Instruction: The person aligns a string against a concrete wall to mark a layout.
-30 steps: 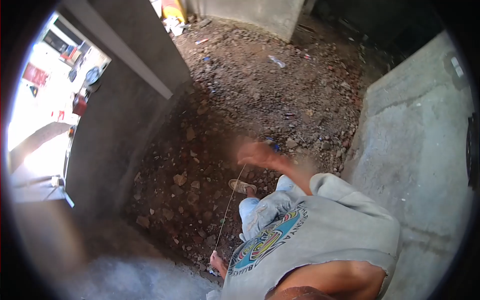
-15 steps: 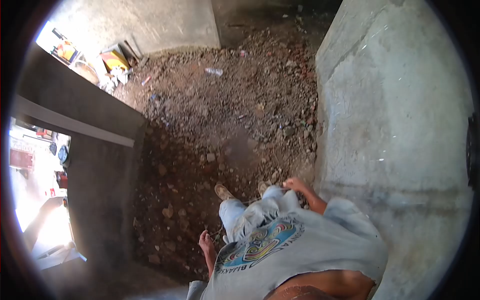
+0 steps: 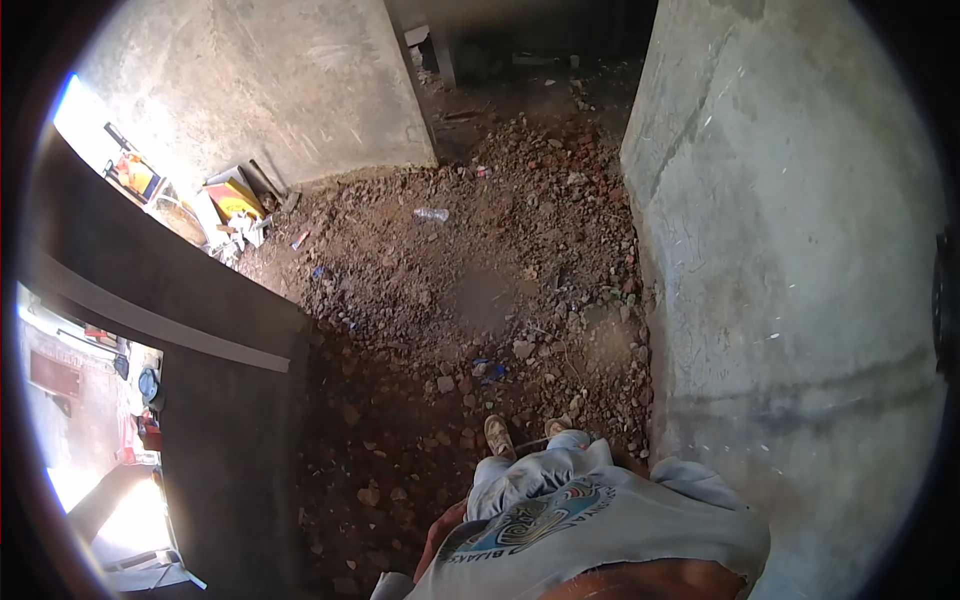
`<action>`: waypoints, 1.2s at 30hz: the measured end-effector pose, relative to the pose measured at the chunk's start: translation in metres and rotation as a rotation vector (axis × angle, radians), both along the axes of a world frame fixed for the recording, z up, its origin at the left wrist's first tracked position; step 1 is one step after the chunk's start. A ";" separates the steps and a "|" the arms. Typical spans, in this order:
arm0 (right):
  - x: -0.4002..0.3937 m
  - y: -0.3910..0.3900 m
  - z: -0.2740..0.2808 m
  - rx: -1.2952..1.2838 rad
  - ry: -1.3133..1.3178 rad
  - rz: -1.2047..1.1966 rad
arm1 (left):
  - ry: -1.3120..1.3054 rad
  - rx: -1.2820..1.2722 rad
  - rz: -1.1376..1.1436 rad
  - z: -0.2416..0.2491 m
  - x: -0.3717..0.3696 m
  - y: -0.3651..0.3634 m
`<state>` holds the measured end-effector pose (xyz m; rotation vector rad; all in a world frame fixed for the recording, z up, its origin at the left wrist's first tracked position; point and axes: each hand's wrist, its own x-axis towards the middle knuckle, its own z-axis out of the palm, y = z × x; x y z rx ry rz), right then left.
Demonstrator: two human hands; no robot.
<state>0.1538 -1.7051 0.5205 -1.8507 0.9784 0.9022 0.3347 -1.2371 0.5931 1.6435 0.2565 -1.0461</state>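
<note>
My left forearm (image 3: 440, 530) shows at the left side of my grey printed shirt (image 3: 600, 530); the fingers of my left hand are hidden behind my clothes. My right hand is out of sight, with only the right sleeve (image 3: 700, 482) showing near the wall. Light trousers (image 3: 535, 470) and two worn shoes (image 3: 498, 437) stand on the rubble floor (image 3: 400, 300). A thin cord-like strand (image 3: 532, 443) crosses near the shoes; what holds it is hidden.
A pale wall (image 3: 800, 250) rises close on the right. On the left is a dark wall (image 3: 230, 450) with a bright opening. A clear plastic bottle (image 3: 432, 214) and blue scraps (image 3: 490, 371) lie on the rubble. A yellow box (image 3: 235, 198) stands at the far left.
The view has tilted up, showing more of the dark doorway ahead. Both hands were visible before, apart at either side of the trousers; now their fingers are hidden.
</note>
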 end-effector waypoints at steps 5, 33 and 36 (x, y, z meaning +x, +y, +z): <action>0.021 0.034 0.012 -0.075 -0.005 -0.039 | 0.001 0.022 0.079 0.014 0.030 0.008; 0.055 0.068 -0.029 -0.003 0.040 0.124 | -0.006 -0.048 -0.135 -0.049 0.027 0.136; 0.048 0.076 -0.014 -0.015 0.051 0.008 | -0.089 -0.276 -0.254 -0.102 0.020 0.159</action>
